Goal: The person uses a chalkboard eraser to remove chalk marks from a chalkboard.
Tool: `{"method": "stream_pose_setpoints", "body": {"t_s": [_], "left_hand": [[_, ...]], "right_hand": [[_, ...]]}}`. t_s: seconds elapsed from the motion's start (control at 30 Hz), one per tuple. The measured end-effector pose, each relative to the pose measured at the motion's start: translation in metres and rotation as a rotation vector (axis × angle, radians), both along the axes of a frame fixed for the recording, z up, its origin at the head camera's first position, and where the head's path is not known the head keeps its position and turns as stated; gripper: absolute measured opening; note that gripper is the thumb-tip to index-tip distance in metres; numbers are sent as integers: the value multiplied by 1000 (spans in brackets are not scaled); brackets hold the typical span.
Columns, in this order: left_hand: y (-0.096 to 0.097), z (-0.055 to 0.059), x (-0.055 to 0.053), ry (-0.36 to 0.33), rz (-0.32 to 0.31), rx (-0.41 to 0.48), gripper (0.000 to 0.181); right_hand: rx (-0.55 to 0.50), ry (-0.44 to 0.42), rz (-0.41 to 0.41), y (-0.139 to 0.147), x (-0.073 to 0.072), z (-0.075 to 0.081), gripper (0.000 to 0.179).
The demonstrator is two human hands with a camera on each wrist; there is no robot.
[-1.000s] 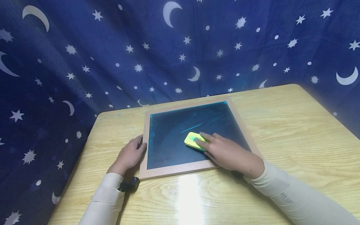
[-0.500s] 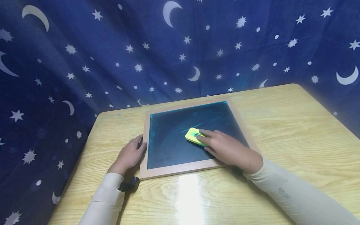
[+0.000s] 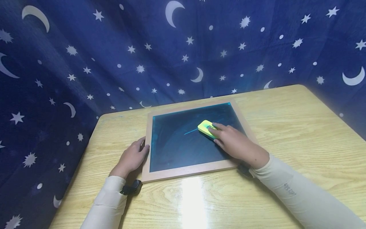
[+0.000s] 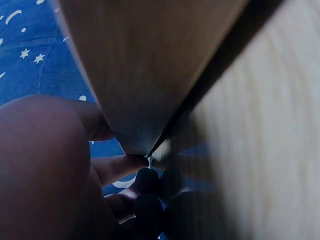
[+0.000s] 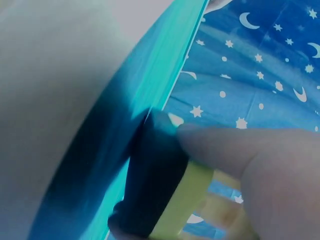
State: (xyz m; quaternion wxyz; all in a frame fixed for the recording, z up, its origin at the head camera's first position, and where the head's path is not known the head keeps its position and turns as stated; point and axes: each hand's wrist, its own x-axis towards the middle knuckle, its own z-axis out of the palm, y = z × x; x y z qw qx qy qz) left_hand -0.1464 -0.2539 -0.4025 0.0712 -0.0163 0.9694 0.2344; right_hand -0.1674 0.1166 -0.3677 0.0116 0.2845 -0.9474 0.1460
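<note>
My right hand (image 3: pixel 235 143) grips a yellow-topped board eraser (image 3: pixel 203 126) with a dark underside, against a small wood-framed blackboard (image 3: pixel 175 154). In the right wrist view the thumb (image 5: pixel 220 147) lies along one side of the eraser (image 5: pixel 182 205); the other fingers are partly hidden. A thin blue chalk line (image 3: pixel 190 131) runs up to the eraser's left end. At the board's left edge rests my left hand (image 3: pixel 132 158), its thumb and fingertips touching the wooden frame (image 3: pixel 145 163). The left wrist view shows those fingers (image 4: pixel 117 167) against the frame's side.
The board lies on a pale wood-grain table (image 3: pixel 291 127). Behind and to the left hangs a dark blue curtain (image 3: pixel 160 38) with stars and moons. Blue chalk dust lines the board's far edge. A black device (image 3: pixel 132 187) is strapped at the left wrist.
My right hand has slid the eraser up and to the right across the board. The right part of the chalk line is no longer visible. The left hand stays in place.
</note>
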Motion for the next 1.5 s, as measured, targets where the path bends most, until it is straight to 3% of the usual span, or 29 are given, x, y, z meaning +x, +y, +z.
{"method": "stream_pose_setpoints", "body": {"t_s": [0.47, 1.07, 1.5], "left_hand": [[-3, -1, 0, 1, 3, -1, 57], [-1, -2, -2, 3, 5, 5, 57], [-2, -2, -1, 8, 6, 5, 58]], "right_hand": [[-29, 15, -18, 4, -4, 3, 47], [102, 58, 79, -2, -17, 15, 46], [160, 68, 147, -16, -10, 15, 47]]}}
